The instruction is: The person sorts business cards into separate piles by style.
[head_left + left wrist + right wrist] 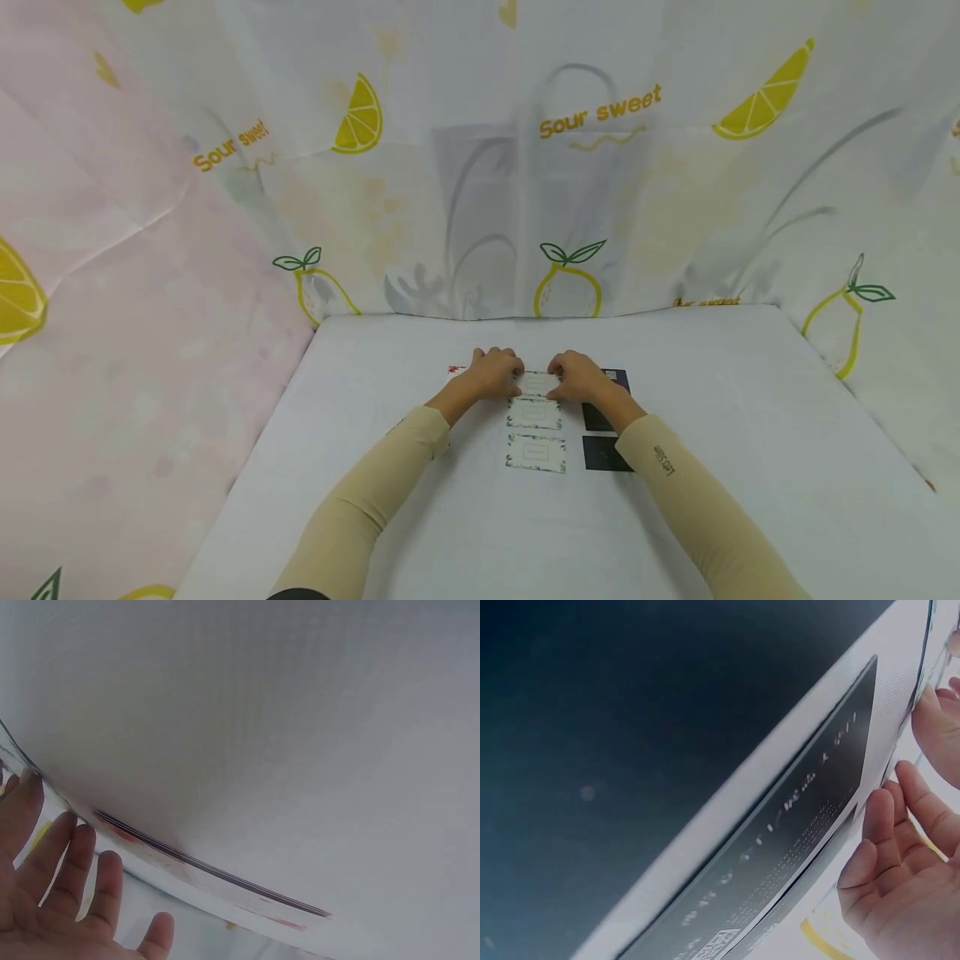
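At the top of a column of white cards, my left hand [495,373] and right hand [581,377] hold a leaf-bordered card [537,384] from opposite sides, thumb at the near corner and forefinger at the far one. Just below it lies a second leaf-bordered card [534,413], and closer to me a third card [536,452]. In the left wrist view, the left hand [67,892] has its other fingers loosely bent and spread. The right wrist view has the right hand [907,862] with fingertips by the card's edge.
Black cards lie right of the column, including a near one [604,453], partly under the right forearm. One black card [780,825] bears white print and a code square. Left of my left hand is a red-patterned card [455,368]. A lemon-print cloth [480,167] hangs behind the white table [375,350].
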The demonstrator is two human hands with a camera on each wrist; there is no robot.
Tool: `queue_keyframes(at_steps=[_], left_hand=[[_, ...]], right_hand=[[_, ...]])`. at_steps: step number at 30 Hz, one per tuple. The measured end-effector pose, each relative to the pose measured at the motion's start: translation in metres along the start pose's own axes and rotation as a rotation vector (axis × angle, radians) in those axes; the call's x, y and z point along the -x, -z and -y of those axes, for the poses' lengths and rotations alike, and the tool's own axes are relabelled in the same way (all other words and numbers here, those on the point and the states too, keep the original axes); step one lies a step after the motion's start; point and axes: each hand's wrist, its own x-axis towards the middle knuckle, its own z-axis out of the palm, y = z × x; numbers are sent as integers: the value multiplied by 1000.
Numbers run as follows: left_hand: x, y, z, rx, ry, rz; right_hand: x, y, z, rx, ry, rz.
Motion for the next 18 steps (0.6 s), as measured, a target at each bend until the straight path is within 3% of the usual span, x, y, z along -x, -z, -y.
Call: queue_keyframes(at_steps=[18], left_hand=[[-4, -3, 3, -7, -7, -37]], right_hand=[[5, 2, 1, 69, 3, -14]])
